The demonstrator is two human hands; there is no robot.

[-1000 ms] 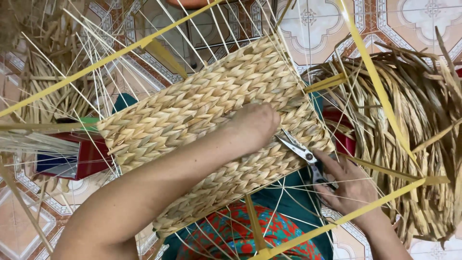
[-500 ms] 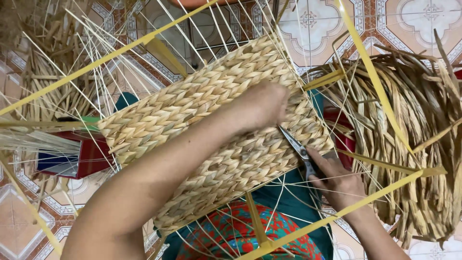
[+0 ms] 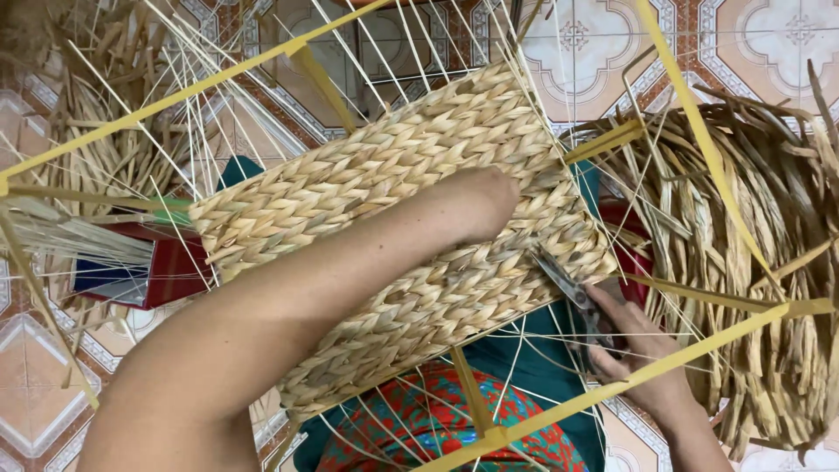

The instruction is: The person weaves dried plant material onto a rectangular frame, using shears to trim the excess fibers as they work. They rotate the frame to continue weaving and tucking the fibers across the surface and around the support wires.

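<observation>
Head view: a woven panel [image 3: 393,236] of plaited straw lies tilted across a yellow frame [image 3: 699,131], with thin pale stakes [image 3: 419,61] fanning out past its edges. The panel sits over the person's lap, above teal and red patterned cloth [image 3: 454,428].

The left hand [image 3: 489,205] reaches across the panel from the lower left. The forearm lies flat on the weave and the hand presses down near the panel's right part, apparently to steady the work. The fingers curl away from the camera, so how far the hand is closed cannot be told; nothing shows in its grasp.

The right hand [image 3: 634,350] is closed round the handles of metal scissors [image 3: 568,288]. The blades point up and left and meet the panel's lower right edge, close beside the left hand, where loose strand ends stick out.

A heap of dry straw [image 3: 769,280] lies just right of the frame, within reach of the right hand. More straw [image 3: 96,149] lies at the left, on the tiled floor [image 3: 786,35]. A red and blue object [image 3: 131,271] rests under the frame's left side.
</observation>
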